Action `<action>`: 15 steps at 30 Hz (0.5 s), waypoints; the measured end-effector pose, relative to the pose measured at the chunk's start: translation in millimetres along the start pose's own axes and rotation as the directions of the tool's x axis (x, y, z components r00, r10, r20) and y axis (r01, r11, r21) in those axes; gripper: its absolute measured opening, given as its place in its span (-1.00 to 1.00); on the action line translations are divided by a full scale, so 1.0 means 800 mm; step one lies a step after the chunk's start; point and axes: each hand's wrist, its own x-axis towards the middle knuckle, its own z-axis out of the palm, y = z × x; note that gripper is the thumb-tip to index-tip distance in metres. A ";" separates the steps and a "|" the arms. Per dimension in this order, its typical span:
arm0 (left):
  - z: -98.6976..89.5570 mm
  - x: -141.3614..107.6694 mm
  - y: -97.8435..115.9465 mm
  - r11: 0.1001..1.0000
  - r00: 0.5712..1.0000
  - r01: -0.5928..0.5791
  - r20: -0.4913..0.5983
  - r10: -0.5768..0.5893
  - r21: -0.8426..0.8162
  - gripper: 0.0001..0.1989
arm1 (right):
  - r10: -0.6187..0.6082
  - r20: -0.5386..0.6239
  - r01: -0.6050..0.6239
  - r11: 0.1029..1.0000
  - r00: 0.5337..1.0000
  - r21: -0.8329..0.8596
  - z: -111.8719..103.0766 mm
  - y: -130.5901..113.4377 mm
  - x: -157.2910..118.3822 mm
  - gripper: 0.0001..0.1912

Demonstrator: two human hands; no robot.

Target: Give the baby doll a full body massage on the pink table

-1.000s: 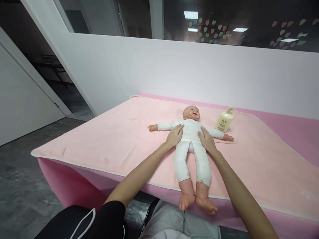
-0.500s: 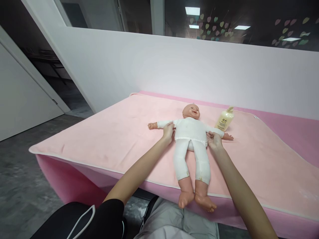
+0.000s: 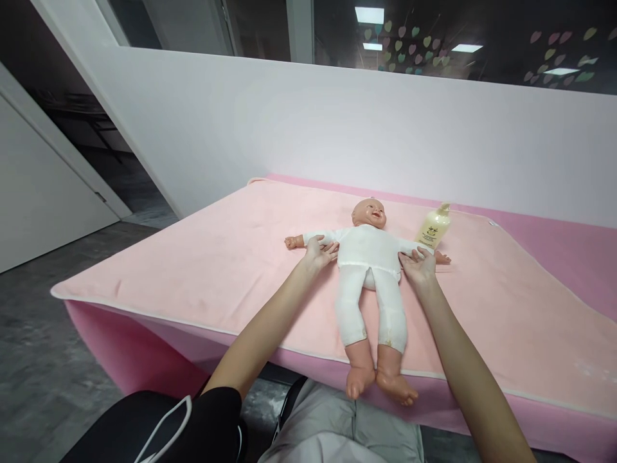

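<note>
On its back lies a baby doll point(image 3: 369, 247) with a white cloth body, arms stretched out sideways and bare feet toward me. My left hand point(image 3: 319, 253) is palm up beside the doll's sleeve on the left, its fingers spread near the armpit. At the other sleeve, my right hand point(image 3: 418, 265) is also turned palm up with fingers apart, touching or just under the arm. Neither hand is closed around the doll. A pale yellow pump bottle point(image 3: 433, 227) stands behind the doll's arm on the right.
A pink blanket point(image 3: 216, 257) with a pale edge covers the table, over a darker pink cloth point(image 3: 563, 257). Behind it rises a white wall point(image 3: 337, 122) with a window above. A white door point(image 3: 43, 180) is at the left. The doll's feet reach past the blanket's front edge.
Both hands have opened out from pinched fingers at the doll's sleeves and turned palm up. My left hand has shifted slightly left, my right slightly toward the doll's hand.
</note>
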 end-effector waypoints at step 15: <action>0.009 0.004 -0.043 -0.294 0.452 -0.834 0.884 0.120 0.466 -0.63 | -0.224 0.742 0.719 -0.188 0.632 -0.669 0.023 0.039 -0.019 -0.51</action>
